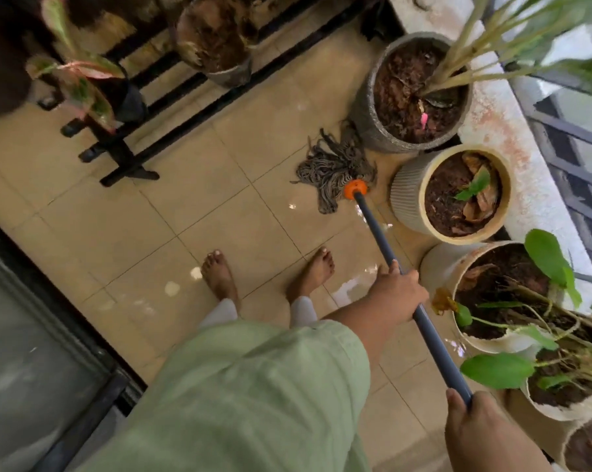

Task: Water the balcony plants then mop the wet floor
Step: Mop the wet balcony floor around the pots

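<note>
A mop with a grey string head (pixel 335 165) and an orange collar (pixel 355 189) lies spread on the beige tiled floor (pixel 171 219), right beside a large grey pot (pixel 367 107). Its dark blue handle (pixel 376 229) runs back toward me. My left hand (pixel 396 294) grips the handle midway, fingers curled round it. My right hand (pixel 471 427) grips the handle's near end at the lower right. Shiny wet patches (pixel 350 287) show on the tiles near my bare feet (pixel 219 277).
Potted plants line the right side: a ribbed cream pot (pixel 407 195), a white pot (pixel 439 267) with green leaves, and more below. A black metal plant stand (pixel 131 165) with pots stands at the upper left. A dark door frame (pixel 49 294) borders the left. A railing (pixel 567 158) is at the right.
</note>
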### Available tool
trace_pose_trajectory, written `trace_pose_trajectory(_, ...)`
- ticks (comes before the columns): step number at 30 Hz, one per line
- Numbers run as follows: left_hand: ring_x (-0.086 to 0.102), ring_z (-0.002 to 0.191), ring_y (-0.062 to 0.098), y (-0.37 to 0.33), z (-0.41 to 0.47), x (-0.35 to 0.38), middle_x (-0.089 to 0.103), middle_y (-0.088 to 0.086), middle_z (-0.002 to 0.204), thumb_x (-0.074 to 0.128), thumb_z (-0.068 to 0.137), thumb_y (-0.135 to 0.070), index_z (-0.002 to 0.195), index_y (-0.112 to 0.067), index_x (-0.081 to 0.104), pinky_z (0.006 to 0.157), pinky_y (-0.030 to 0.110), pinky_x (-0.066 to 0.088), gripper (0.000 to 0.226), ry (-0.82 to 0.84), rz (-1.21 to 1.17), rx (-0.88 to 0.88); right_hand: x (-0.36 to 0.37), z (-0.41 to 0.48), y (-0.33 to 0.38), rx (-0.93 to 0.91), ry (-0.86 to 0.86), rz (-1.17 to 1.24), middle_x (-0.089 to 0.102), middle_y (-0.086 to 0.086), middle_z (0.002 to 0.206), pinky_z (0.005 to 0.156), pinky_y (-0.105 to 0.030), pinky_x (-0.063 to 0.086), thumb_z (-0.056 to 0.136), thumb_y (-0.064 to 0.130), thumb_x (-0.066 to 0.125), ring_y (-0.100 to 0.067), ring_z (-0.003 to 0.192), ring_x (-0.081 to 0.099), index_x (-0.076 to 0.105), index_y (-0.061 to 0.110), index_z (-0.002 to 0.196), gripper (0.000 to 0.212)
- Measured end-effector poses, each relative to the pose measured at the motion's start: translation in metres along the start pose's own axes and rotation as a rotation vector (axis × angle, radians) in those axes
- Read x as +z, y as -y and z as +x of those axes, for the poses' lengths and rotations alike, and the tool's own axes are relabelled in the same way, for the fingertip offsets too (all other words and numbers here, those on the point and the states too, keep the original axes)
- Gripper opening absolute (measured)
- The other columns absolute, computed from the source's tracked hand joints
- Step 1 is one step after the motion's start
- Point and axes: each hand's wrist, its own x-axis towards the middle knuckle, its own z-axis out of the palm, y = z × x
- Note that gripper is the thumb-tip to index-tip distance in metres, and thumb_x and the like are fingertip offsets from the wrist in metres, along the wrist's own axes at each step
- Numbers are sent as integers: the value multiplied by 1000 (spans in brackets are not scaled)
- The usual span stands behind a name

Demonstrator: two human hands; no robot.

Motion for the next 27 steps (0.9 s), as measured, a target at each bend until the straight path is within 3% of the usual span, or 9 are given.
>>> trace_pose_trajectory(2,28,132,45,17,-20,10,42,10,132,53,94,-25,126,-21,54,105,50,32,33,-7,18,-15,-2,-14,15,-7,-42,36,25,-2,55,66,-36,36,90,28,54,-28,66,52,43,4,69,35)
trace_pose_trajectory(4,35,127,43,38,-44,15,44,10,130,56,91,-26,125,-21,56,101,48,37,35,-58,-2,-42,0,-32,33,-56,-15,90,32,-5,52,63,-37,30,85,44,60,-25,63,44,44,2,58,53)
trace_pose_trajectory(6,39,123,41,63,-75,20,47,10,128,57,90,-23,122,-18,57,97,45,41,32,-86,-37,-84,16,-39,48,-165,-71,122,48,-12,56,72,-44,35,59,93,32,-26,67,50,54,-6,58,102)
trace_pose_trajectory(7,40,124,40,75,-87,22,47,10,128,55,91,-22,122,-18,58,97,44,41,31,-77,-54,-95,23,-38,50,-238,-75,82,51,-12,56,74,-44,37,49,100,15,-24,61,51,57,-4,60,113)
trace_pose_trajectory(9,40,127,38,104,-110,38,49,11,131,46,93,-29,122,-18,59,104,46,36,34,-128,-73,-162,23,-53,74,-343,-44,-221,42,-2,55,66,-30,39,77,82,24,-17,52,40,48,16,65,72)
trace_pose_trajectory(11,45,124,38,134,-129,61,51,10,129,27,86,-44,123,-16,59,102,52,37,56,-198,-169,-228,26,-66,101,-421,-51,-328,38,4,63,63,-22,33,93,55,35,-14,63,42,46,21,78,39)
trace_pose_trajectory(16,41,122,39,187,-215,74,49,12,123,55,91,-17,126,-17,53,92,45,44,35,-278,-338,-443,56,-101,163,-589,-19,-519,44,9,65,72,-20,48,94,56,29,-11,76,58,47,26,90,36)
trace_pose_trajectory(22,40,122,38,232,-273,120,52,11,119,62,86,-26,112,-16,62,87,41,48,28,-320,-466,-629,83,-145,213,-723,-14,-581,49,7,71,70,-23,49,95,53,30,-14,88,66,46,24,91,34)
trace_pose_trajectory(27,46,117,39,251,-307,154,52,13,119,63,85,-27,112,-14,61,93,43,46,30,-337,-514,-711,101,-187,247,-783,-60,-676,65,5,97,77,-24,49,95,53,33,-13,97,65,42,26,93,28)
